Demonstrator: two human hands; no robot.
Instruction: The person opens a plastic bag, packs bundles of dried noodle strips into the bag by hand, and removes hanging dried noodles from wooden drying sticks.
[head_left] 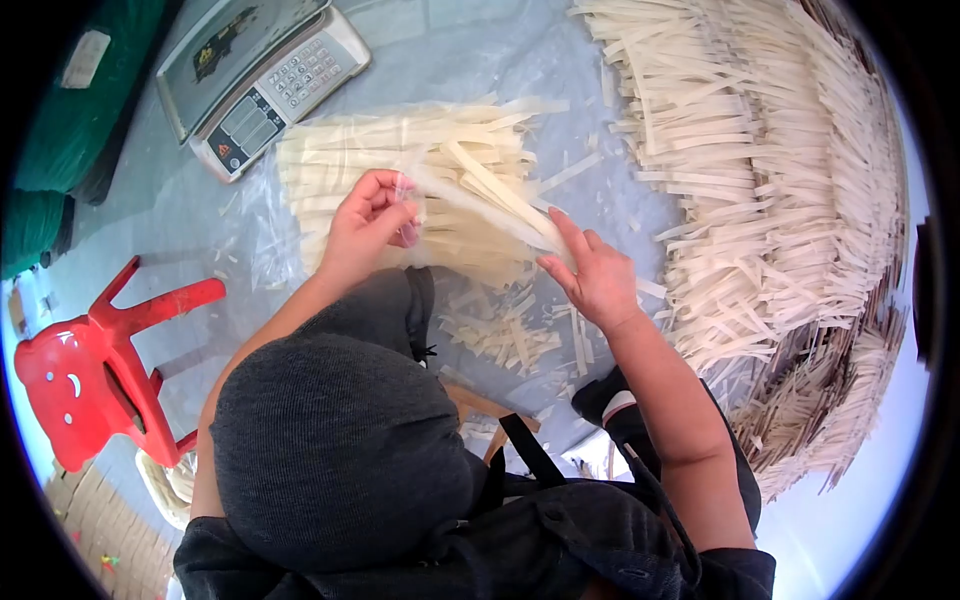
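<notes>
My left hand (368, 228) pinches the edge of a clear plastic bag (408, 190), its fingers curled in. Pale flat strips (495, 190) slant from near that hand down to my right hand (597, 275). The right thumb and fingers close around their lower right end, inside or against the thin plastic; I cannot tell which. Beneath both hands, more cream strips (330, 150) lie side by side in a wide layer, with clear film over their left part.
A digital scale (255, 100) stands at the upper left. Tall stacked strips (740, 180) fill the right side. Short broken pieces (505, 335) lie scattered near my knees. A red plastic stool (85, 385) and green bundles (60, 150) are at the left.
</notes>
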